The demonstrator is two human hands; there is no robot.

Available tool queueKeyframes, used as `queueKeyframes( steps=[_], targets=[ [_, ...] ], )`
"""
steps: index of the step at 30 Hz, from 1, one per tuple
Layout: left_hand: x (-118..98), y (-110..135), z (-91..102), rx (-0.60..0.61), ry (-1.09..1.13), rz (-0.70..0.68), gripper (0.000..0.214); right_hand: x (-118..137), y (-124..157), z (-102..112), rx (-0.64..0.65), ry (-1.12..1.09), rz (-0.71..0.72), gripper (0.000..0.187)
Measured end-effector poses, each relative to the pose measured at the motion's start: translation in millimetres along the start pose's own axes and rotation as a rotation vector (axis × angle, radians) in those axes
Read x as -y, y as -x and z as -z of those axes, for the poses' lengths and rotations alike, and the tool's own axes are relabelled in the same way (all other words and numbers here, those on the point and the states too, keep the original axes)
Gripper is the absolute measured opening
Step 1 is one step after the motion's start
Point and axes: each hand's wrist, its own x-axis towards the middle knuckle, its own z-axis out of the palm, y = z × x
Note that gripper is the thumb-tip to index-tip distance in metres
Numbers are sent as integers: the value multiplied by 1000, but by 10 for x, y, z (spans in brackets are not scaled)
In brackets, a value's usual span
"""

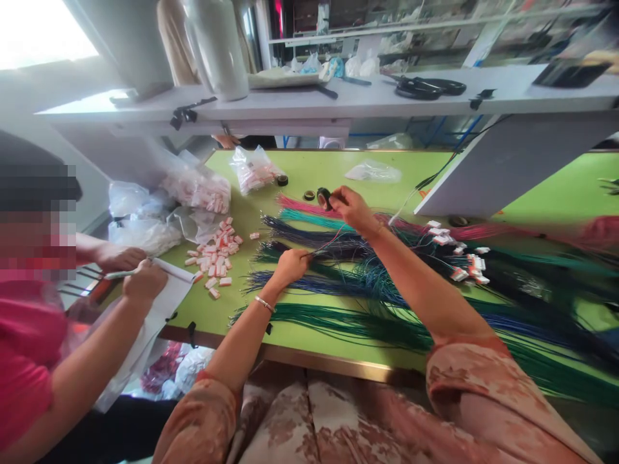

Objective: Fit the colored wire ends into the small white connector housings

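My left hand (291,266) is closed over the wire bundles, its fingers pinching a few thin wires (333,241), one of them red. Further back, my right hand (353,207) grips a roll of black tape (324,198) by its edge. Beneath both hands lie bundles of cut wires: pink wires (300,205), teal wires (309,220), dark blue wires (285,281) and green wires (314,316). White connectors (471,267) are attached to wires at the right. A heap of loose white-and-orange connectors (217,256) sits left of the wire ends.
At the left, a co-worker's hands (145,278) hold a pen over paper (169,299). Bags of connectors (254,169) and another tape roll (282,180) lie at the back. A raised shelf (290,109) crosses the table, carrying scissors (425,86) and a pitcher (217,51).
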Motion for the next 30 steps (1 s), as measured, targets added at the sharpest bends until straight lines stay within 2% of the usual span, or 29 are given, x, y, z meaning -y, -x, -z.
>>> queueKeyframes(
  steps=[2,4,6,8,11,19,24,27,30],
  targets=[
    [-29,10,17,-21,-2,-21,27,312,382,-50,51,-243,41,24],
    [-38,23,30,-13,66,-60,23,501,749,-136,138,-379,40,26],
    [-26,39,46,39,206,-78,18,551,1027,-234,195,-390,16,26],
    [-2,59,64,99,359,-50,19,499,1188,-317,172,-334,-22,25],
    [31,95,82,122,476,22,20,366,1266,-383,125,-248,-79,23],
    [-52,118,36,22,472,219,18,227,1339,-479,162,-124,-72,20],
    [-102,121,63,-31,501,223,31,184,1369,-515,138,-36,-82,19],
    [-93,136,84,-5,456,200,27,168,1368,-519,143,-31,-80,20],
    [-75,147,69,-39,400,147,33,160,1369,-544,141,-12,-78,19]
  ],
)
